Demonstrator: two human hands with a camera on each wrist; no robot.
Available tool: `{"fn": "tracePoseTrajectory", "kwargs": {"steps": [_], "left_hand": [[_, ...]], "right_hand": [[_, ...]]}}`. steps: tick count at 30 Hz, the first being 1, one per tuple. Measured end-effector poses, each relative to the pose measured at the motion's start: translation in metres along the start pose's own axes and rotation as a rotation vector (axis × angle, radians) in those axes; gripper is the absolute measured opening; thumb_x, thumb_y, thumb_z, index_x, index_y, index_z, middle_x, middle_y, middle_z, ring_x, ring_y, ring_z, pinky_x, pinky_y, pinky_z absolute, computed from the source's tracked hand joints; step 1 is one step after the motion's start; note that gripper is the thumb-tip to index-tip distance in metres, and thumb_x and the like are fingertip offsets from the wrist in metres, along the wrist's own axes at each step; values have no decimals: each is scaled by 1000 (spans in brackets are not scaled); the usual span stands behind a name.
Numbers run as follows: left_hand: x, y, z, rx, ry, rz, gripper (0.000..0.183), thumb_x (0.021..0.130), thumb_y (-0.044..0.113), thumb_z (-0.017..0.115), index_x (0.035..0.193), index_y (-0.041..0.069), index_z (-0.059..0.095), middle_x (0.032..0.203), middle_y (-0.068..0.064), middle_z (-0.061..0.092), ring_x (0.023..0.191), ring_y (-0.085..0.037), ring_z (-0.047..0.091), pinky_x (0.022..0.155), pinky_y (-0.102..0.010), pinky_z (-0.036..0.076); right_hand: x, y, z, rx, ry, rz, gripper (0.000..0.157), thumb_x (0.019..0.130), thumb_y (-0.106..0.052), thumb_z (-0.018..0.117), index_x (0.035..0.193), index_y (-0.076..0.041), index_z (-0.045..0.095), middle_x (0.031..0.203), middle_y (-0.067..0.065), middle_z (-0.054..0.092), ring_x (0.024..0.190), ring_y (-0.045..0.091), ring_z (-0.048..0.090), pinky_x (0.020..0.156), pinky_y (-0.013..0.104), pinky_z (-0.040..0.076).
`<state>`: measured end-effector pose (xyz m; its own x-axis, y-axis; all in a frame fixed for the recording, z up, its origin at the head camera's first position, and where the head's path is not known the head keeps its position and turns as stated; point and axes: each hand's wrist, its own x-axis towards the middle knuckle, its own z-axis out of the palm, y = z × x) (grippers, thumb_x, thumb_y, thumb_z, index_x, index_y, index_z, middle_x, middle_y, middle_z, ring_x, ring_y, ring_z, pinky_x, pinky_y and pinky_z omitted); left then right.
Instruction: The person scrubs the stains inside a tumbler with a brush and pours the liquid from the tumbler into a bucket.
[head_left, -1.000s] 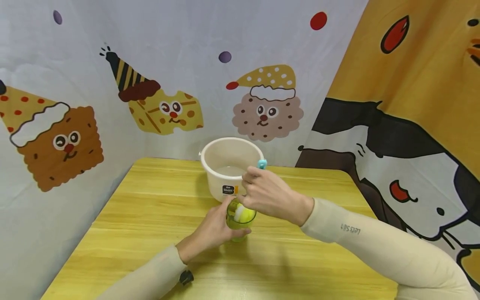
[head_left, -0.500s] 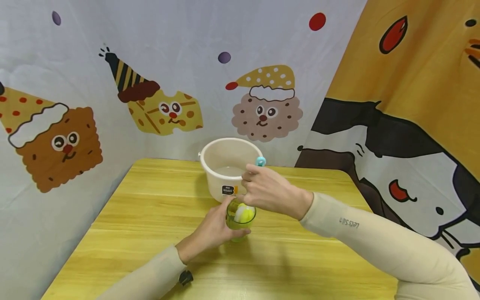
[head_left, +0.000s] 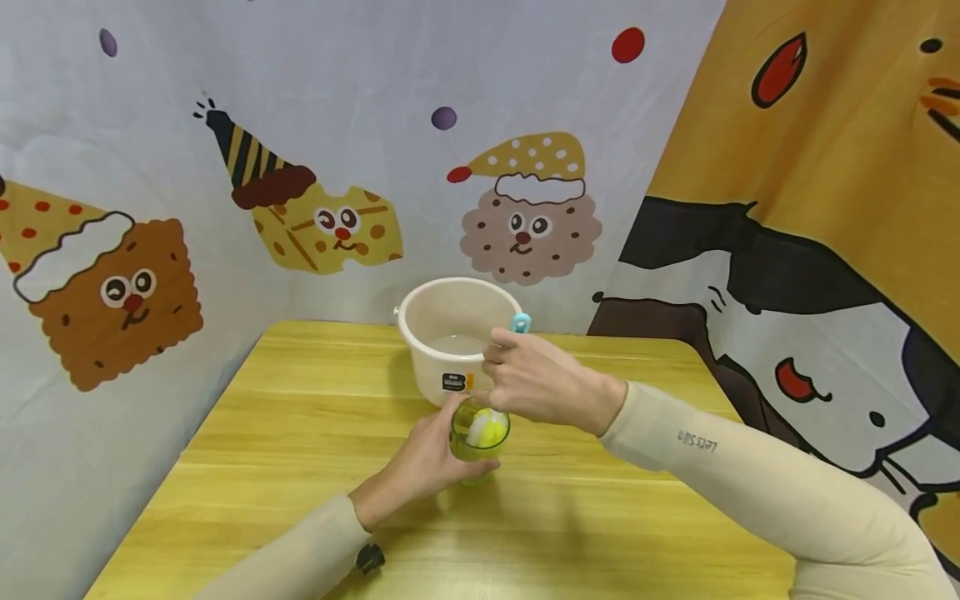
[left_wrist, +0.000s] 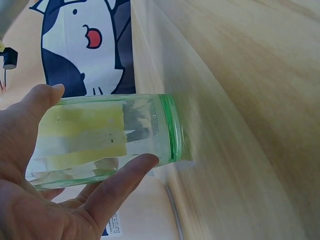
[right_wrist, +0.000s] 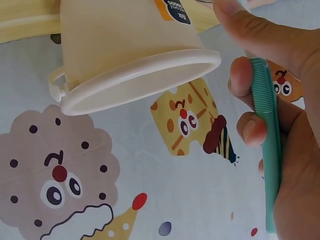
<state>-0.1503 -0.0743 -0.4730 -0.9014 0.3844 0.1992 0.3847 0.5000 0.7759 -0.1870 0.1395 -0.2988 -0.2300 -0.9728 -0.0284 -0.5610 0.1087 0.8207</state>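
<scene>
A see-through green glass [head_left: 471, 455] is upright over the table, and my left hand [head_left: 420, 454] holds it with thumb and fingers around its sides. In the left wrist view the base of the glass is beside the wood; I cannot tell whether it touches. Inside sits the yellow and white sponge head [left_wrist: 82, 127] of a cup brush. My right hand [head_left: 538, 382] is above the rim, its fingers curled around the brush's teal handle [right_wrist: 271, 150]. The handle's looped end [head_left: 521, 322] sticks up past the hand. The right hand covers part of the rim.
A white bucket [head_left: 431, 367] with a black and orange label stands just behind the glass, near the table's back edge. The wooden table [head_left: 300, 417] reaches back to a cartoon-printed cloth [head_left: 337, 125]. A small black device [head_left: 369, 558] is at my left wrist.
The sponge has shifted slightly inside the glass, and the end of the teal handle has tipped a little to the left. Both hands keep their grips. The head view has drifted slightly.
</scene>
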Motion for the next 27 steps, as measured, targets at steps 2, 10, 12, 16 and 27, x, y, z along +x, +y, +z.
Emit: {"fn": "tracePoseTrajectory", "kwargs": {"steps": [2,10,12,16,27], "left_hand": [[0,0,1,-3,1,0,100,90,43,103,170,25,45,146,-11,78,123,-25,81,99,-42,69],[-1,0,2,-7,14,-10,101,89,45,104,169,27,46,146,-9,79,122,-23,81,99,-40,68],[-2,0,2,-9,15,-16,102,88,45,104,169,27,46,145,-8,79,122,-22,81,99,-40,68],[-4,-2,2,3,23,-25,102,87,46,104,169,25,47,143,-6,80,121,-22,80,98,-40,68],[-1,-1,3,14,26,-12,101,87,45,105,168,25,47,144,-7,80,121,-24,82,99,-41,69]], "right_hand": [[-1,0,1,12,0,-2,33,89,-32,98,112,-49,82,89,-8,84,89,16,69,99,36,41],[-5,-2,4,52,6,7,41,84,-32,100,115,-49,80,91,-8,84,91,15,70,98,36,41],[-5,-2,4,61,9,8,41,84,-32,99,116,-49,80,91,-7,84,90,15,70,97,36,41],[-5,-3,7,74,8,12,42,83,-32,98,117,-48,80,94,-7,85,91,15,70,96,36,42],[-8,1,11,146,16,23,42,78,-24,98,112,-44,83,95,-6,85,91,16,72,95,36,42]]}}
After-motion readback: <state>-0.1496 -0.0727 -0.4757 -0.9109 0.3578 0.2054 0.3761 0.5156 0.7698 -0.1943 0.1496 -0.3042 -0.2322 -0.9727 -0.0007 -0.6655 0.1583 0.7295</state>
